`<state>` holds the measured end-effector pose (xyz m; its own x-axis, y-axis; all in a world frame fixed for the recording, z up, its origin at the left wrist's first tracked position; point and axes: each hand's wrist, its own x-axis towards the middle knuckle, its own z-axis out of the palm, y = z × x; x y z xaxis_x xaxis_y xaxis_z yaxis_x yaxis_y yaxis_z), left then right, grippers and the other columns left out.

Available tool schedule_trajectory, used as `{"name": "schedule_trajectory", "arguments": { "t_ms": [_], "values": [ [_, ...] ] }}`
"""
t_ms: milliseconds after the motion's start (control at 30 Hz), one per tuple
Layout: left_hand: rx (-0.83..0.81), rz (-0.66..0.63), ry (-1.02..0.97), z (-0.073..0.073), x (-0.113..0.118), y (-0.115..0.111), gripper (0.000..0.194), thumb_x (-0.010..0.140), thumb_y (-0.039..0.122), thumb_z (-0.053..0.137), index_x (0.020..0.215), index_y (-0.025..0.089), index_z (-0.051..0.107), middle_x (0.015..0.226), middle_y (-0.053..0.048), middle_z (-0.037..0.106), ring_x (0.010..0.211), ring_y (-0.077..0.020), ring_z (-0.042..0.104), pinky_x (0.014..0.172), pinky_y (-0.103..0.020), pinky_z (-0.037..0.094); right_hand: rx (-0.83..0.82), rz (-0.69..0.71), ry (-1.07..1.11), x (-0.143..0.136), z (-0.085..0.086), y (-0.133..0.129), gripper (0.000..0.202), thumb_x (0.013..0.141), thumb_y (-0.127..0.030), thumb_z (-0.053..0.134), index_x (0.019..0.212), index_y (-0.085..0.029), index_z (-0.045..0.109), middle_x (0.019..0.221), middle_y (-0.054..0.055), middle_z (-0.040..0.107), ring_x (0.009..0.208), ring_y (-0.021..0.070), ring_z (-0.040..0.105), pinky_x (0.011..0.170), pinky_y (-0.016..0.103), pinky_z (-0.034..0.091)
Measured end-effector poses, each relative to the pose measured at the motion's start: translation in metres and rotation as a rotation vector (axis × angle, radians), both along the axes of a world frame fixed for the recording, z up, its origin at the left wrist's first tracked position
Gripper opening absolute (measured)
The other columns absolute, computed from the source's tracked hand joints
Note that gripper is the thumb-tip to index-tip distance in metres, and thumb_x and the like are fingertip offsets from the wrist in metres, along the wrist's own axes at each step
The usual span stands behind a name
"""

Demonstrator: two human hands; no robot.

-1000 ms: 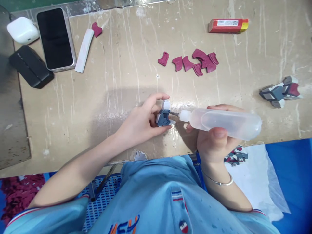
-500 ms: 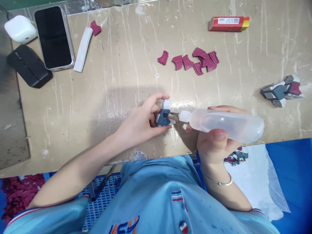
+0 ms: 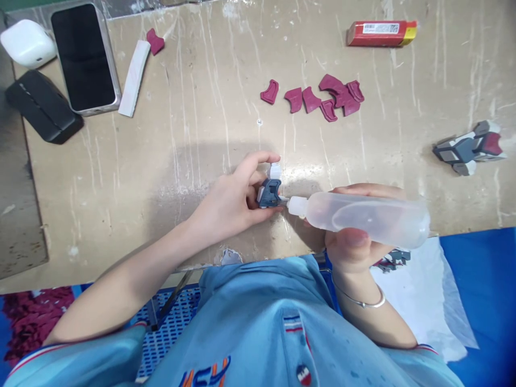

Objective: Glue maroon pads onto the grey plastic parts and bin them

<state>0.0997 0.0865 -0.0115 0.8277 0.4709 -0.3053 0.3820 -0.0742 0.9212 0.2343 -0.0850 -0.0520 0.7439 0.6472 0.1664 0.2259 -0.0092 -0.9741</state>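
My left hand (image 3: 234,196) grips a small grey and white plastic part (image 3: 269,192) between its fingers and thumb, just above the table. The part has a recessed hollow facing up. In my right hand (image 3: 350,244) lies a translucent squeeze bottle (image 3: 371,217), tilted nearly flat, with clear liquid inside. Its white cap points left and the thin nozzle tip meets the lower right edge of the grey part; the exact contact is hard to make out. Several maroon pieces (image 3: 311,100) lie on the table beyond my hands.
A red lighter (image 3: 381,34) lies at the back right, and a grey, white and maroon assembly (image 3: 467,149) at the right. Back left are a phone (image 3: 84,59), a black box (image 3: 44,107), a white case (image 3: 27,44) and a pale strip (image 3: 134,79). More maroon pieces (image 3: 38,320) fill the lower left.
The bottle in my right hand has shifted slightly left and down, its nozzle moving from the part's upper right to its lower right edge. My left hand stays nearly still.
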Motion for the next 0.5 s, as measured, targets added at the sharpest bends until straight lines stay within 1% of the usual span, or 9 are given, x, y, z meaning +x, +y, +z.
{"name": "schedule_trajectory", "arguments": {
  "t_ms": [100,200,333,400,500],
  "values": [
    [-0.011,-0.013,-0.002,-0.0004,-0.0010,0.0000,0.065,0.076,0.018,0.079,0.135,0.030,0.054,0.094,0.005,0.080,0.063,-0.0133,0.069,0.062,-0.028,0.052,0.104,-0.056,-0.235,-0.0005,0.0050,0.0030,0.042,0.094,-0.070,0.070,0.105,-0.031,0.078,0.093,0.003,0.072,0.071,0.0212,0.071,0.056,0.037,0.057],
    [-0.009,-0.019,-0.003,-0.0004,-0.0012,-0.0003,0.064,0.077,0.019,0.080,0.134,0.030,0.054,0.094,0.005,0.080,0.062,-0.0129,0.069,0.062,-0.028,0.052,0.101,-0.070,-0.281,0.0005,0.0079,0.0056,0.042,0.094,-0.070,0.068,0.100,-0.030,0.080,0.089,0.004,0.072,0.068,0.0215,0.068,0.053,0.037,0.054],
    [0.002,-0.013,-0.001,-0.0001,-0.0008,-0.0009,0.063,0.079,0.021,0.081,0.135,0.029,0.054,0.093,0.005,0.080,0.063,-0.0133,0.070,0.062,-0.028,0.052,0.108,-0.171,-0.305,0.0022,0.0080,0.0056,0.042,0.092,-0.069,0.069,0.098,-0.029,0.078,0.086,0.003,0.068,0.067,0.0205,0.063,0.053,0.036,0.049],
    [0.009,-0.006,0.005,0.0002,-0.0008,-0.0010,0.063,0.079,0.023,0.082,0.135,0.029,0.054,0.093,0.005,0.079,0.064,-0.0136,0.070,0.063,-0.028,0.052,0.102,-0.216,-0.340,0.0024,0.0066,0.0046,0.041,0.092,-0.069,0.068,0.099,-0.030,0.078,0.086,0.002,0.067,0.069,0.0211,0.064,0.057,0.037,0.050],
    [0.014,0.000,0.012,0.0010,-0.0008,-0.0009,0.063,0.080,0.024,0.083,0.135,0.029,0.054,0.093,0.005,0.079,0.061,-0.0130,0.068,0.064,-0.028,0.053,0.077,-0.263,-0.378,0.0026,0.0039,0.0028,0.040,0.093,-0.071,0.068,0.102,-0.033,0.077,0.089,0.003,0.067,0.074,0.0243,0.067,0.062,0.041,0.055]
  ]
}}
